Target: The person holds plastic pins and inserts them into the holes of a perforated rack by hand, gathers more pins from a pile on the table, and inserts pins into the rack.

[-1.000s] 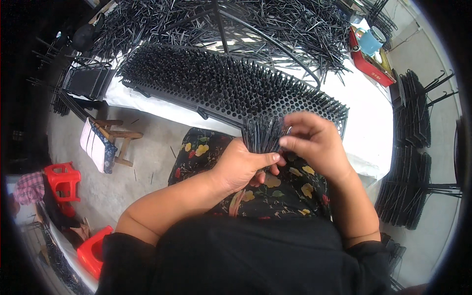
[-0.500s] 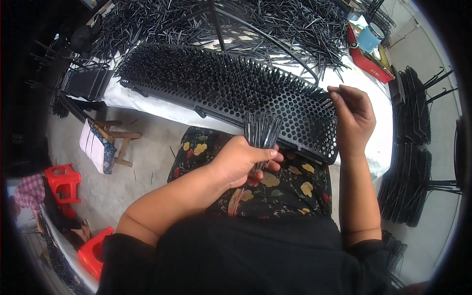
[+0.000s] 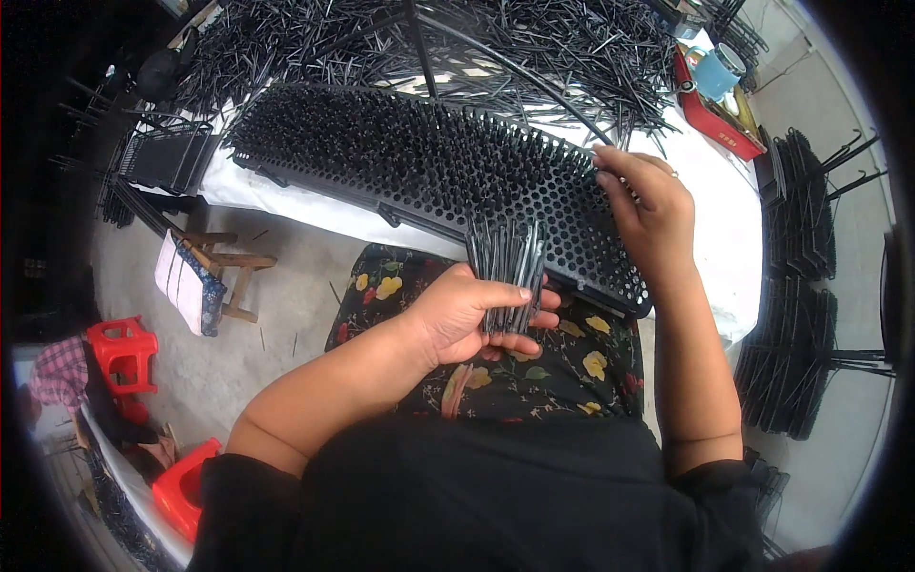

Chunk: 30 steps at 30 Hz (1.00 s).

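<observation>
My left hand (image 3: 453,310) is wrapped round a bundle of thin black plastic strips (image 3: 505,253), thumb across the front and strips fanning upward. Beyond it lies a long black perforated panel (image 3: 586,229). Bristle-like black tufts (image 3: 372,143) stand up thickly from its left and middle holes, while many round holes toward its right end are bare. At the panel's far edge, right of the middle, my right hand (image 3: 660,212) is closed in a pinch, with thumb and forefinger tips close together. What sits between those fingertips is too small to make out.
Loose black strips (image 3: 591,48) are heaped at the back of the white-covered table (image 3: 720,224). A dark metal rod frame (image 3: 515,71) rises over the panel. At the back right is a red box (image 3: 710,114) holding a blue cup (image 3: 717,69). Red stools (image 3: 124,353) and a wooden stool (image 3: 238,272) stand left.
My right hand has moved left along the panel's far edge from its right corner. My left hand has shifted slightly, and the strips in it are more spread.
</observation>
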### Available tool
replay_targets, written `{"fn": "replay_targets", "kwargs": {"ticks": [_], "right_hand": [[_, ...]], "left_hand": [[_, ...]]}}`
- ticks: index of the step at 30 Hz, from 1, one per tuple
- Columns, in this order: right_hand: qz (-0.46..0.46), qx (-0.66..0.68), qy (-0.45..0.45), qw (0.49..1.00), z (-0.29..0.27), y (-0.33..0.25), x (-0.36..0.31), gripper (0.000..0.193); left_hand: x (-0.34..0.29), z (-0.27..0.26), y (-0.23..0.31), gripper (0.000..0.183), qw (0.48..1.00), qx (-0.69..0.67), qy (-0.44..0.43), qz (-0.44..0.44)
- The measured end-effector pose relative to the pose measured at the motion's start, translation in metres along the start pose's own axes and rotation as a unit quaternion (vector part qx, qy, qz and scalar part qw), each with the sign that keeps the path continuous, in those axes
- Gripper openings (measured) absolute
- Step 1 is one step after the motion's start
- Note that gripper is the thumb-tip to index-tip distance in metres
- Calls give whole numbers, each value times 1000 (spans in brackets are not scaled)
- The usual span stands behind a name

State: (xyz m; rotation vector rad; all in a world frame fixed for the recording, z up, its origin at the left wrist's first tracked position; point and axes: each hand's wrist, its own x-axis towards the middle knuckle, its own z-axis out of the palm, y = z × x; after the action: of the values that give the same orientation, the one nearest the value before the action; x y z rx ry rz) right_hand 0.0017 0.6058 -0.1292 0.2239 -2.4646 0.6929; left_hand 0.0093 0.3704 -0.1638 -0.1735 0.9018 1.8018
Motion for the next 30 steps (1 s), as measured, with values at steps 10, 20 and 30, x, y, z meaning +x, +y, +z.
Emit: {"fn": "replay_targets", "kwargs": {"ticks": [10,20,30], "right_hand": [[124,201,-45,971,2,-29,-24,31],[357,481,-187,779,-16,-47,-33,40],[339,468,-170,798,-15,-60,-45,24]], "left_hand": [[-3,7,-8,18,994,86,63,38],[-8,16,-11,10,985,131,54,103],[-14,27,-5,21,982,137,52,118]]}}
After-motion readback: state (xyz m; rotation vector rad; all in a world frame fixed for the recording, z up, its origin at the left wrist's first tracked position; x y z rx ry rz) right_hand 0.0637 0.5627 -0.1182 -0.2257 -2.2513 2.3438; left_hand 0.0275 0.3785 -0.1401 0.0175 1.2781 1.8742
